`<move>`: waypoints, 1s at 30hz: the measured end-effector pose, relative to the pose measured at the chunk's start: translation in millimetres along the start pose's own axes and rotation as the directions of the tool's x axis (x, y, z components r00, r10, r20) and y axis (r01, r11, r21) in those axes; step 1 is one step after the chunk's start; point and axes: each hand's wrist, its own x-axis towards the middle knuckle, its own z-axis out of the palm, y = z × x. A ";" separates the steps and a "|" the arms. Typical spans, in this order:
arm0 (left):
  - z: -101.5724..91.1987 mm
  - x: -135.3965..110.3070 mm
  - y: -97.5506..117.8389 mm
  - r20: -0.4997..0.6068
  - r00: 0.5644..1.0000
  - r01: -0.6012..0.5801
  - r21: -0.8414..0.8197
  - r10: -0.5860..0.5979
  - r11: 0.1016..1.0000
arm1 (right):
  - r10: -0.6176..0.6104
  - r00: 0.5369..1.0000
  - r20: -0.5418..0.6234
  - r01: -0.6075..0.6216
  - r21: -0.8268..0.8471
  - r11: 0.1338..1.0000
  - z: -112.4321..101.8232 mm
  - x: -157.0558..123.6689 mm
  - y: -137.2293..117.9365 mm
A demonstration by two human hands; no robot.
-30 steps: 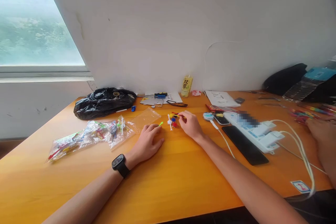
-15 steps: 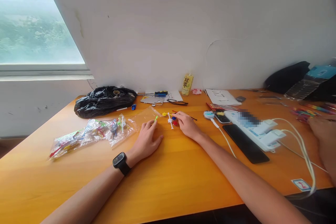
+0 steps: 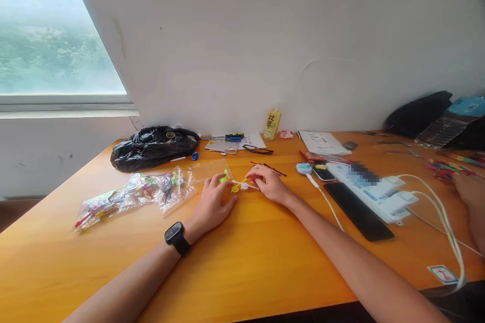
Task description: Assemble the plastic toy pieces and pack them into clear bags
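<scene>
My right hand [image 3: 272,185] is closed in a pinch at the tail of a small yellow plastic piece with a round disc [image 3: 235,189]. Beside that disc, under my right fingertips, lies a white plastic piece [image 3: 245,186] with a round middle and thin arms. A bit of red plastic shows next to the right fingers, mostly hidden. My left hand [image 3: 215,205], wearing a black watch, rests on the table with bent fingers and the thumb apart. Just past its fingertips is a bright green plastic piece [image 3: 224,176], partly covered by the fingers.
Clear bags of colourful plastic pieces [image 3: 131,194] lie left; a black plastic bag [image 3: 153,149] sits behind. At right are a black phone [image 3: 358,212], a white power strip [image 3: 373,194] with cables, and another person's hand [image 3: 470,189] by colourful sticks. A yellow drink carton [image 3: 272,124] stands near the wall.
The yellow piece has come nearer, between my hands, its disc now toward me. The white piece has turned from lengthwise to crosswise. More of the green piece shows beyond my left fingers.
</scene>
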 end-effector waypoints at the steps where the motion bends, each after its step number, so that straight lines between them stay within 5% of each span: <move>1: 0.3 0.0 -0.3 -0.007 1.000 -0.002 -0.004 0.002 1.000 | 0.009 1.000 -0.002 -0.009 0.014 1.000 0.3 0.0 -0.9; 9: -1.3 2.7 0.1 -0.081 0.997 0.006 -0.011 -0.006 1.000 | 0.182 0.956 -0.230 -0.153 0.138 0.979 -4.4 5.1 7.0; 13: -4.8 4.5 1.7 -0.128 0.990 0.056 -0.036 -0.060 0.998 | 0.349 0.935 0.068 -0.342 0.438 0.831 -8.2 4.4 -8.6; 16: -5.7 4.9 2.0 -0.168 0.980 0.100 -0.054 -0.108 0.993 | 0.326 0.901 0.287 -0.426 0.442 0.789 -9.1 2.1 -24.9; 24: -9.7 4.5 12.3 -0.181 0.982 0.026 -0.186 -0.060 0.982 | 0.344 0.887 0.308 -0.462 0.601 0.653 -10.4 1.6 -33.9; 30: -9.1 4.8 15.9 -0.165 0.986 -0.020 -0.335 -0.038 0.942 | 0.293 0.889 0.352 -0.454 0.593 0.665 -5.4 0.2 -39.3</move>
